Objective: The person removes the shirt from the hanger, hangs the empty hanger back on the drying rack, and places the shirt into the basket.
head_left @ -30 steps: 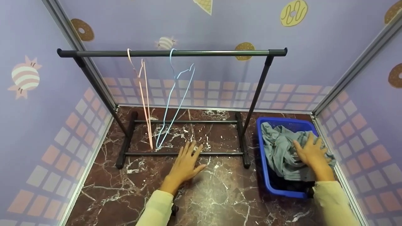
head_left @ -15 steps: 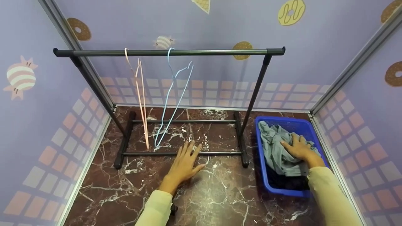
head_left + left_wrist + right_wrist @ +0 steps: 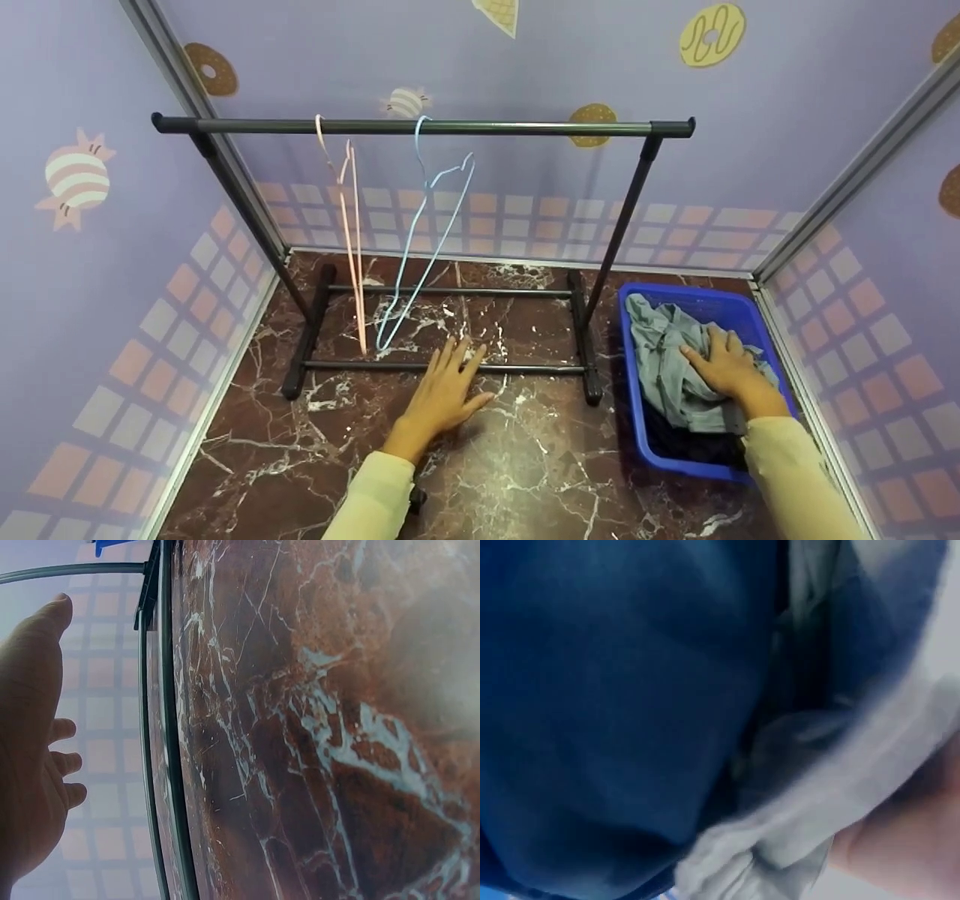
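Observation:
My right hand (image 3: 731,371) rests on a crumpled grey-green garment (image 3: 667,360), which lies in a blue plastic basket (image 3: 634,420) at the right of the head view. Its thumb points left across the cloth. In the right wrist view grey cloth (image 3: 870,772) covers much of the hand, beside dark blue fabric (image 3: 607,705). Over the floor, near the rack's front bottom bar, my left hand (image 3: 442,397) holds nothing, fingers spread. A pink hanger (image 3: 352,262) and a light blue hanger (image 3: 405,247) hang from the black clothes rack (image 3: 525,128).
Dark fabric (image 3: 686,442) lies under the garment at the basket's near end. The rack's right foot (image 3: 589,360) stands just left of the basket. Purple patterned walls (image 3: 877,330) close in the back and both sides of the marbled floor (image 3: 517,465).
The right hand has moved left and inward over the grey-green garment, coming lower onto it. My left hand stays in about the same place, and the view shifts slightly.

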The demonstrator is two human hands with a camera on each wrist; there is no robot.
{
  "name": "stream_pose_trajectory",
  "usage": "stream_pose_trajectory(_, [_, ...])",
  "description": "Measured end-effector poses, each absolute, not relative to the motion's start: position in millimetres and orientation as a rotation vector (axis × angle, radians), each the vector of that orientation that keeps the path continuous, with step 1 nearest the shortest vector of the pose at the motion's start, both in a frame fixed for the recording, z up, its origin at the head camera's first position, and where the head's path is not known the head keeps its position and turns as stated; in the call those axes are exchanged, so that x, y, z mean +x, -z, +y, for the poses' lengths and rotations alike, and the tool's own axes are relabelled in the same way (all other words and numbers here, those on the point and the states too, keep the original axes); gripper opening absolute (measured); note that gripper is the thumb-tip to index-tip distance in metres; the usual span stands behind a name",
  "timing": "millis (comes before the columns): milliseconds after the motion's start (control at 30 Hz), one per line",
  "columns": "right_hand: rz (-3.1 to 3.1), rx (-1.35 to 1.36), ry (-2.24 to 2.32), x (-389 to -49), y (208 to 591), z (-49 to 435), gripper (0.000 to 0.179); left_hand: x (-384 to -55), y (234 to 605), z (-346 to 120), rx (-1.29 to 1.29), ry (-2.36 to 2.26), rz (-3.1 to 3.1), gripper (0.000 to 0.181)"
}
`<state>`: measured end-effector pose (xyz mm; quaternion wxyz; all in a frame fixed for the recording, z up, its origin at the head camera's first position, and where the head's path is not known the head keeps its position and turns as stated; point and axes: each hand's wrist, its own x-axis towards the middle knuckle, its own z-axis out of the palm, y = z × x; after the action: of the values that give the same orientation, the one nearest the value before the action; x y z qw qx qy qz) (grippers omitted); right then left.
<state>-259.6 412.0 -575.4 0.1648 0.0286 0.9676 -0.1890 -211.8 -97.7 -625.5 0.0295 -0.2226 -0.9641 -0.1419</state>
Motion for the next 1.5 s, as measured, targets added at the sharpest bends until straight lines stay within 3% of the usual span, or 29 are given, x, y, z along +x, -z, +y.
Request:
stream_pose_trajectory(200, [2.911, 0.289, 0.352, -241, 560, 407, 0.109, -213, 624, -98, -0.696, 0.462, -2.941, 0.085])
stream_pose_trajectory(400, [2.765, 0.540, 0.503, -232, 552, 413, 0.118, -214, 625, -100, -0.682, 0.444, -2.962, 0.086])
stream_pose_trajectory(767, [2.728, 0.128, 0.529, -243, 554, 411, 0.117, -217, 624, -98, -0.684, 0.435, -2.987, 0.086])
stream_pose_trajectory(1033, [2.666, 0.133, 0.395, -255, 572, 403, 0.128, -217, 623, -96, -0.692, 0.451, -2.975, 0.085])
stream_pose_trajectory(1500, [2.533, 0.140, 0.211, -263, 591, 390, 0.122, -216, 623, -98, -0.695, 0.451, -2.968, 0.086])
